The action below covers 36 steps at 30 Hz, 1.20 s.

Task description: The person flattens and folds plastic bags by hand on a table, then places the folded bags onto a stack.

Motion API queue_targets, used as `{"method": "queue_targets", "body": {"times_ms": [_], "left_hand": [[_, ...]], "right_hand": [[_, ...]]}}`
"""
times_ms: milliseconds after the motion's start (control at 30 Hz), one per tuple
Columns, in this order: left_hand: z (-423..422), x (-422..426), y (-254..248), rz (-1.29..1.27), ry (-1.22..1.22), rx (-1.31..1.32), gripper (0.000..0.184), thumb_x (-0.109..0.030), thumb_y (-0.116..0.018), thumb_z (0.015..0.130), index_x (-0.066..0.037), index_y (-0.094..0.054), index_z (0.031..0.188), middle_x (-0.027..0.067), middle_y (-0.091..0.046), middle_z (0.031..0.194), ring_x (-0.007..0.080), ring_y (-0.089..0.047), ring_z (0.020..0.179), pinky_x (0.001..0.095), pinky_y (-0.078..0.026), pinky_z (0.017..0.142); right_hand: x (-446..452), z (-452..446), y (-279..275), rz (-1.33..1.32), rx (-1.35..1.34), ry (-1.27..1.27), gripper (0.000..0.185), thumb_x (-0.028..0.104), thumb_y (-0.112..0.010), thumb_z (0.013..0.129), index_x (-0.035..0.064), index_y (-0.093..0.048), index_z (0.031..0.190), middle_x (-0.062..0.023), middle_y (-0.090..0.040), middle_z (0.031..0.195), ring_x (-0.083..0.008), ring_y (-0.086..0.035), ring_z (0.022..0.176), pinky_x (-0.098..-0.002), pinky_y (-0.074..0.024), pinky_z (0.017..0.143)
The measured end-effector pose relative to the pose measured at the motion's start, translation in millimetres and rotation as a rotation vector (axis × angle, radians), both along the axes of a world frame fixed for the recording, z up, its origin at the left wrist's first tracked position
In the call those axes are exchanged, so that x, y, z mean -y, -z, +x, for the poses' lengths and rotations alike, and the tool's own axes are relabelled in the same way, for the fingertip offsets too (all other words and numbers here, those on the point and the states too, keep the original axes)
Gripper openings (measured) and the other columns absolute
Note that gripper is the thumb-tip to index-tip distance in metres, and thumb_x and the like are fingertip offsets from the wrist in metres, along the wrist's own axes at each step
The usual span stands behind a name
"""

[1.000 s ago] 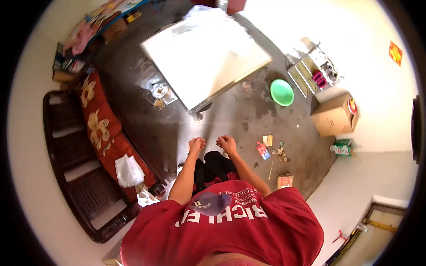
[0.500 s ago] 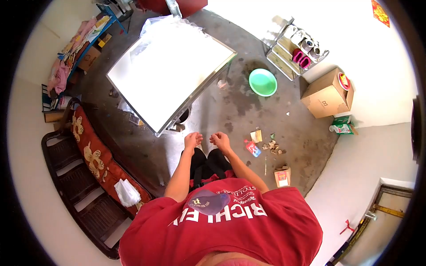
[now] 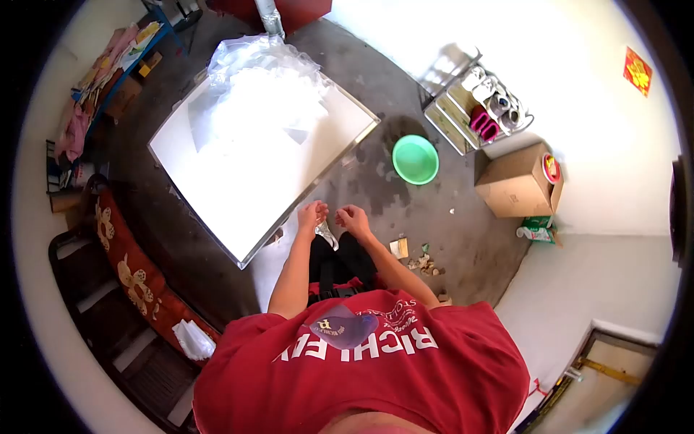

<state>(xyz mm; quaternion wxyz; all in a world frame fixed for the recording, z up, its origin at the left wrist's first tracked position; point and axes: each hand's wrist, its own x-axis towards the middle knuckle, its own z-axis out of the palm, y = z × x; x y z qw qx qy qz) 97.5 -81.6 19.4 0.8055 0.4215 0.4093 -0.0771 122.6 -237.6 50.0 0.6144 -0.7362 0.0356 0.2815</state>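
My left hand [image 3: 312,215] is held in front of my body, close to the near edge of a white-topped table [image 3: 242,210]. Beside it, with a small gap between them, is my right hand [image 3: 351,218]. Both have loosely bent fingers and nothing visible in them. Neither touches the table. On the tabletop lies a heap of clear plastic bags or film [image 3: 264,76], partly washed out by glare.
A green basin [image 3: 416,160] sits on the floor, right of the table. Beyond it stand a shoe rack [image 3: 473,108] and a cardboard box [image 3: 512,181]. Litter [image 3: 425,265] lies near my right arm. A dark wooden bench [image 3: 152,365] with a red cushion [image 3: 134,264] is at left.
The view has shifted, and my hands are closer to the table's near edge. My right hand's fingers look more curled. The red-and-blue packet on the floor is out of sight.
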Motion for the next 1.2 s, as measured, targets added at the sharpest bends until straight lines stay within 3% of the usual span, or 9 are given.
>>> {"method": "queue_targets", "body": {"times_ms": [333,633,700,733,800,933,1000,1100,1200], "left_hand": [[59.4,-27.2,-14.1,-0.082,-0.314,-0.013,0.025,-0.023,-0.046,0.089,-0.002,-0.055,0.101,0.0102,-0.064,0.092,0.0196,-0.062,0.079,0.0304,-0.05,0.067],[123.1,-38.5,-35.5,-0.039,-0.435,-0.024,0.031,-0.022,-0.047,0.09,0.002,-0.052,0.109,0.0133,-0.061,0.105,0.0228,-0.06,0.093,0.0306,-0.049,0.075],[140.5,-39.4,-31.5,-0.029,-0.442,-0.034,0.034,-0.023,-0.048,0.089,0.002,-0.051,0.111,0.0139,-0.059,0.107,0.0229,-0.06,0.094,0.0304,-0.049,0.076],[149.2,-39.9,-29.0,-0.024,-0.475,-0.046,0.035,-0.023,-0.049,0.089,0.002,-0.05,0.112,0.014,-0.059,0.108,0.023,-0.06,0.094,0.0303,-0.049,0.076],[165.6,-40.3,-23.9,-0.011,-0.52,-0.067,0.037,-0.023,-0.052,0.087,0.003,-0.049,0.113,0.0134,-0.058,0.109,0.0236,-0.059,0.094,0.031,-0.049,0.077],[190.2,-43.5,-8.5,-0.033,-0.587,-0.103,0.04,-0.022,-0.054,0.085,0.003,-0.047,0.116,0.0129,-0.056,0.11,0.0237,-0.059,0.093,0.0312,-0.05,0.077],[196.3,-44.1,-6.5,-0.04,-0.585,-0.109,0.039,-0.022,-0.054,0.085,0.003,-0.047,0.115,0.0128,-0.056,0.11,0.0236,-0.059,0.093,0.0313,-0.05,0.078],[199.5,-41.3,-9.6,-0.027,-0.601,-0.084,0.036,-0.022,-0.052,0.086,0.002,-0.05,0.112,0.0123,-0.058,0.108,0.0233,-0.06,0.092,0.0318,-0.049,0.079],[201.4,-41.4,-11.2,-0.052,-0.61,-0.111,0.033,-0.023,-0.051,0.087,0.001,-0.052,0.109,0.0121,-0.059,0.106,0.0225,-0.06,0.092,0.0319,-0.048,0.079]], "right_hand": [[-25.5,75.5,4.4,-0.004,-0.101,-0.108,0.018,0.016,-0.053,0.087,-0.0014,-0.058,0.086,-0.0083,-0.064,0.076,-0.0144,-0.062,0.065,-0.0249,-0.0475,0.058],[-75.5,186.7,0.8,0.04,-0.247,-0.225,0.02,0.017,-0.053,0.086,-0.0007,-0.061,0.09,-0.0078,-0.064,0.081,-0.0148,-0.062,0.065,-0.0252,-0.0475,0.058],[-83.8,211.8,1.8,-0.1,-0.252,-0.327,0.025,0.016,-0.052,0.084,-0.0041,-0.058,0.097,-0.0147,-0.063,0.095,-0.0201,-0.062,0.085,-0.03,-0.048,0.07],[-85.8,222.5,20.0,-0.11,-0.26,-0.339,0.025,0.016,-0.052,0.084,-0.0041,-0.058,0.097,-0.0147,-0.063,0.095,-0.0201,-0.062,0.085,-0.03,-0.048,0.07],[-88.2,238.2,57.0,-0.161,-0.009,-0.431,0.027,0.018,-0.053,0.083,0.0008,-0.059,0.103,-0.017,-0.06,0.103,-0.0262,-0.057,0.098,-0.0336,-0.0439,0.084],[-104.2,269.4,38.2,-0.094,0.021,-0.35,0.03,0.019,-0.055,0.082,0.0082,-0.059,0.109,-0.0188,-0.053,0.118,-0.0323,-0.052,0.106,-0.0368,-0.0395,0.091],[-110.4,284.5,46.6,-0.311,0.439,-0.463,0.033,0.018,-0.058,0.08,0.0122,-0.058,0.113,-0.0204,-0.044,0.127,-0.0345,-0.049,0.111,-0.0373,-0.0384,0.094],[-123.6,302.5,42.7,-0.364,0.246,-0.422,0.035,0.017,-0.059,0.08,0.0132,-0.057,0.115,-0.0202,-0.036,0.135,-0.0343,-0.047,0.114,-0.0377,-0.0385,0.094],[-132.9,315.3,43.0,-0.289,0.172,-0.456,0.034,0.014,-0.055,0.083,0.0097,-0.056,0.117,-0.0192,-0.039,0.133,-0.0294,-0.041,0.121,-0.0343,-0.0346,0.098]]}}
